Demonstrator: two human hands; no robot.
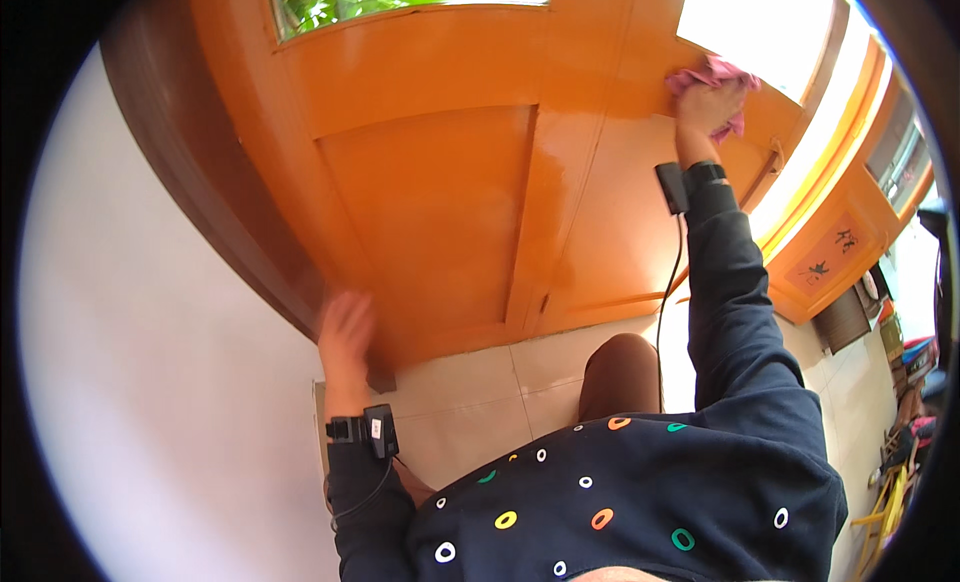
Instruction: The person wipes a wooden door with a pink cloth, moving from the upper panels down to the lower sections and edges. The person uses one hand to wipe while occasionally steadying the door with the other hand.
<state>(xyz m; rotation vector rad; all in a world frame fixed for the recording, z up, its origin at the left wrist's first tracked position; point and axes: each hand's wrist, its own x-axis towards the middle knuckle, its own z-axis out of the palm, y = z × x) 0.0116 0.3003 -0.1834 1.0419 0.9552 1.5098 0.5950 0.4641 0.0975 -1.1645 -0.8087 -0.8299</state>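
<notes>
My right hand [703, 110] presses a pink cloth [724, 73] against an orange wooden door [435, 207], just below the lower edge of its right window pane [757, 34]. Parts of the cloth stick out above and to the right of the fingers. Lower left, my left hand [346, 327] is blurred and holds nothing that shows, its fingers somewhat apart. It is near the door's lower left part and the dark brown frame [247, 207]; whether it touches either, I cannot tell. Each wrist wears a black strapped device with a cable.
A white wall [150, 319] rises at the left. Pale floor tiles [465, 387] lie below the door, with my knee over them. To the right are a bright opening, another orange door panel [825, 259] bearing writing, a yellow-legged item [889, 507] and mixed household objects.
</notes>
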